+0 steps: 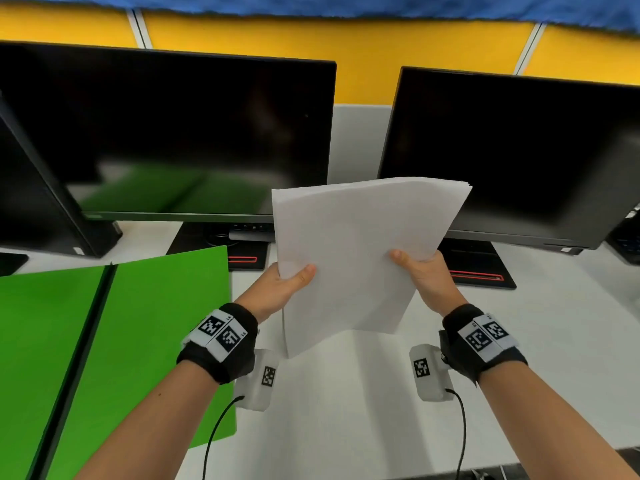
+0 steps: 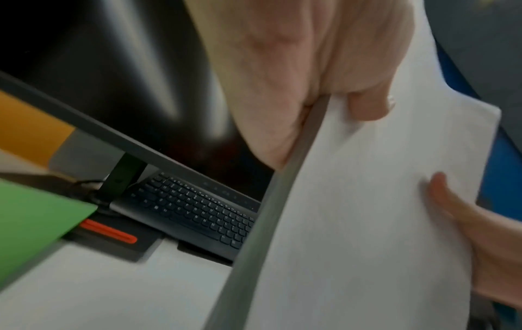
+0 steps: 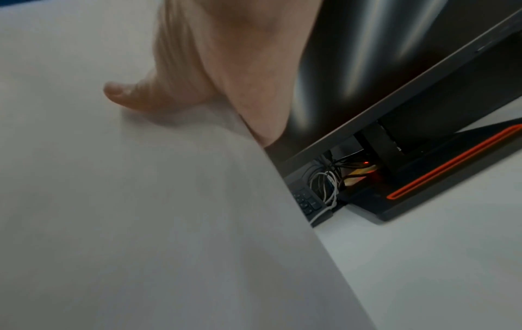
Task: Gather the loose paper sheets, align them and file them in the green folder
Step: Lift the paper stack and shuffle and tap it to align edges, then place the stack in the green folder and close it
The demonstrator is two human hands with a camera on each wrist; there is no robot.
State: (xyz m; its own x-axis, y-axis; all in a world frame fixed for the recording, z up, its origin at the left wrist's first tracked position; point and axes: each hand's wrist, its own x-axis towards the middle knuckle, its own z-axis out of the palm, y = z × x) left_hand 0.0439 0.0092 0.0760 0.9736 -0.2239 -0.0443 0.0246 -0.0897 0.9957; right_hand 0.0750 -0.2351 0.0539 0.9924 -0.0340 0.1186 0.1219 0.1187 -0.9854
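Fingers [image 1: 304,273] of your left hand [image 1: 277,289] and right hand [image 1: 426,275] clamped on paper sheets [image 1: 356,258], upright above bench [image 1: 346,393] for squaring; green folder [image 1: 145,323] open alongside

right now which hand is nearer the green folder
Left. The left hand grips the papers just beside the folder; the right hand grips their far side.

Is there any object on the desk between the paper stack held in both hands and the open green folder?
Nothing visible. The paper stack is held up by the left hand and right hand; the green folder lies open just left of it, with only bare white desk between.
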